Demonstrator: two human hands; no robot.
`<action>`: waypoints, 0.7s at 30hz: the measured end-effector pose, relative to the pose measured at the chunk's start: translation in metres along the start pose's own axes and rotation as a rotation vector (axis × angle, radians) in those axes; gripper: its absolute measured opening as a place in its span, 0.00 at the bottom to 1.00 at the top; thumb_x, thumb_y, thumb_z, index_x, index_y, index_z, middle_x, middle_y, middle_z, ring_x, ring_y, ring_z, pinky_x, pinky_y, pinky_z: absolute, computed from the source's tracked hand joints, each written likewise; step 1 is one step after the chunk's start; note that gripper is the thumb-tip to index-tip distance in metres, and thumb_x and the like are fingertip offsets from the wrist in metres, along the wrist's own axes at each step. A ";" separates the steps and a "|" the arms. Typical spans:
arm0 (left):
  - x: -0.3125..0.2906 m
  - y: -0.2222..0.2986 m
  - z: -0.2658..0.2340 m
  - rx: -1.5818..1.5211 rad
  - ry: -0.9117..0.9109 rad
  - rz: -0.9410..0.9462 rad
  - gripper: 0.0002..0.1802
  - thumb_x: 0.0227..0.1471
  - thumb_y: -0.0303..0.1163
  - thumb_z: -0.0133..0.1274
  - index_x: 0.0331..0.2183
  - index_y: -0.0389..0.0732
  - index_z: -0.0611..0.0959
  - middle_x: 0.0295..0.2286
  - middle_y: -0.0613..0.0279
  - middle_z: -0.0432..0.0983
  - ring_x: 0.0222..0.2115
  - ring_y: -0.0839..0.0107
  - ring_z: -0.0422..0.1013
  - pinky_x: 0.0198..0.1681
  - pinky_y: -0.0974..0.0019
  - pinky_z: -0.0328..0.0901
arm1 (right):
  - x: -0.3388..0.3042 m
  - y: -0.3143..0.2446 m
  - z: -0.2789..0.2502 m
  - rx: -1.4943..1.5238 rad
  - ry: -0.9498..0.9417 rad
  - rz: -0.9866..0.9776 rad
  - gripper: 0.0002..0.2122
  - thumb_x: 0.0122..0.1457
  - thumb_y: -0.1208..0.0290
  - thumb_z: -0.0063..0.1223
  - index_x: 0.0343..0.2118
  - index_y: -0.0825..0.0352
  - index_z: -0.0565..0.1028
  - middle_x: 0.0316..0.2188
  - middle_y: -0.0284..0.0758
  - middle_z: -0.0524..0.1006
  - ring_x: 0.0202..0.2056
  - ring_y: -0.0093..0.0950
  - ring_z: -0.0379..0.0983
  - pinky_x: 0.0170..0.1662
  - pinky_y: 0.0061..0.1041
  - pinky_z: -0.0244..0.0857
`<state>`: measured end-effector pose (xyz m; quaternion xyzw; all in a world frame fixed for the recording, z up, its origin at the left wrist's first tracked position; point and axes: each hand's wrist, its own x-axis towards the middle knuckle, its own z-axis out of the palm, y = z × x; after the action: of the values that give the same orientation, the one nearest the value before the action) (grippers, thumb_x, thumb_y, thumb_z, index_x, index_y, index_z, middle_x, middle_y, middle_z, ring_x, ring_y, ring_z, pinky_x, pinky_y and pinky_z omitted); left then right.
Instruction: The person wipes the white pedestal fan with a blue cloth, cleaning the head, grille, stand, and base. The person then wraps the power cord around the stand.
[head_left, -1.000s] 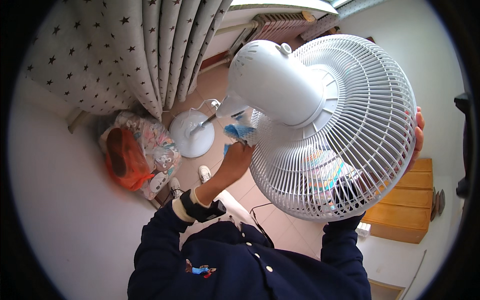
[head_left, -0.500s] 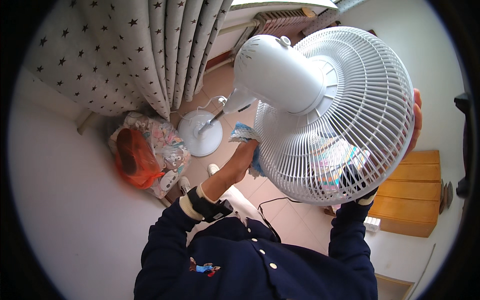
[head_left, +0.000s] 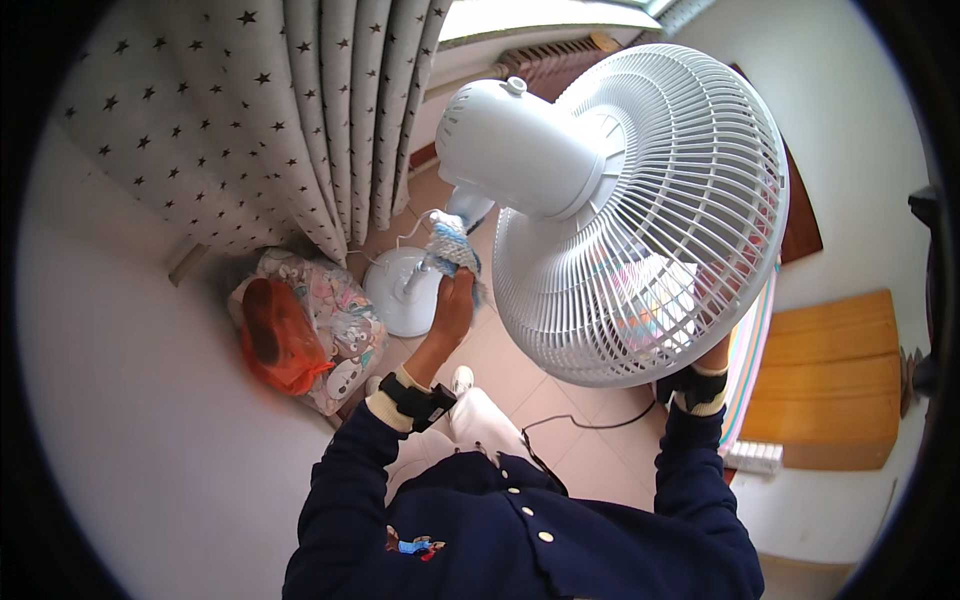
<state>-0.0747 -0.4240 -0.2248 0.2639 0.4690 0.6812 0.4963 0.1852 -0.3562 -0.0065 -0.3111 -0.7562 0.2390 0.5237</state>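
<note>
A white pedestal fan [head_left: 525,155] stands in front of me, its wire cage turned to the right and its round base on the floor. My left hand [head_left: 455,308] is closed on a blue-and-white cloth [head_left: 453,245], which lies against the fan's neck, just below the motor housing, covering part of the pole. Behind the lower right of the cage is my right hand [head_left: 715,355]. Only a bit of it near the wrist shows; the cage hides its fingers, so its grip cannot be made out.
At the left, a clear bag of printed fabric [head_left: 355,325] and an orange plastic bag [head_left: 285,340] sit by the wall. A star-patterned curtain [head_left: 270,120] hangs above them. A dark cord [head_left: 590,425] crosses the tiles. Wooden furniture [head_left: 835,385] stands at right, beside a striped bed cover [head_left: 750,365].
My left hand has moved the cloth left and up from the cage's edge to the fan's neck. The right fingers, earlier visible at the cage's right rim, are now hidden behind it.
</note>
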 end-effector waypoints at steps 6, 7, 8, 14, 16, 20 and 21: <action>0.065 0.031 0.020 0.408 0.000 0.462 0.19 0.51 0.33 0.55 0.42 0.32 0.72 0.44 0.49 0.68 0.46 0.57 0.66 0.50 0.62 0.58 | -0.048 0.084 -0.037 0.154 -0.162 0.231 0.21 0.65 0.59 0.36 0.55 0.70 0.62 0.54 0.45 0.63 0.50 0.33 0.68 0.51 0.29 0.67; 0.075 0.035 0.025 0.415 0.064 0.519 0.23 0.48 0.34 0.58 0.43 0.33 0.72 0.44 0.48 0.68 0.47 0.55 0.66 0.51 0.61 0.59 | -0.055 0.096 -0.038 0.179 -0.184 0.267 0.21 0.65 0.60 0.37 0.55 0.70 0.62 0.54 0.45 0.63 0.49 0.33 0.68 0.50 0.29 0.67; 0.085 0.037 0.033 0.400 0.129 0.619 0.27 0.44 0.35 0.62 0.44 0.34 0.71 0.45 0.48 0.68 0.47 0.54 0.66 0.51 0.60 0.59 | -0.062 0.107 -0.041 0.199 -0.201 0.292 0.21 0.65 0.60 0.37 0.55 0.70 0.62 0.54 0.45 0.64 0.49 0.32 0.68 0.50 0.29 0.67; 0.109 0.044 0.025 0.614 0.140 0.615 0.49 0.27 0.35 0.72 0.51 0.37 0.64 0.46 0.45 0.67 0.46 0.49 0.68 0.50 0.55 0.63 | -0.091 0.158 -0.033 0.271 -0.252 0.357 0.20 0.65 0.60 0.37 0.54 0.70 0.63 0.52 0.43 0.65 0.47 0.31 0.69 0.49 0.27 0.66; 0.111 0.043 0.020 0.606 0.098 0.657 0.50 0.26 0.35 0.73 0.51 0.37 0.64 0.45 0.45 0.68 0.45 0.49 0.68 0.49 0.55 0.64 | -0.100 0.173 -0.022 0.291 -0.268 0.363 0.20 0.65 0.60 0.38 0.54 0.70 0.64 0.52 0.43 0.66 0.46 0.30 0.70 0.49 0.27 0.66; 0.116 0.044 0.009 0.676 0.078 0.777 0.50 0.25 0.35 0.73 0.51 0.36 0.64 0.42 0.45 0.70 0.44 0.48 0.69 0.48 0.55 0.65 | -0.126 0.206 0.007 0.317 -0.298 0.384 0.19 0.65 0.61 0.38 0.53 0.70 0.64 0.51 0.42 0.67 0.45 0.29 0.71 0.48 0.26 0.66; 0.116 0.043 0.007 0.681 0.075 0.802 0.50 0.25 0.35 0.73 0.50 0.37 0.64 0.42 0.45 0.70 0.44 0.47 0.69 0.48 0.55 0.65 | -0.135 0.215 0.013 0.318 -0.307 0.396 0.19 0.65 0.61 0.38 0.53 0.70 0.65 0.51 0.41 0.67 0.45 0.28 0.71 0.47 0.26 0.66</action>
<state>-0.1300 -0.3176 -0.1957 0.5445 0.5434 0.6355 0.0658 0.2553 -0.3051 -0.2456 -0.3268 -0.7044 0.4961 0.3885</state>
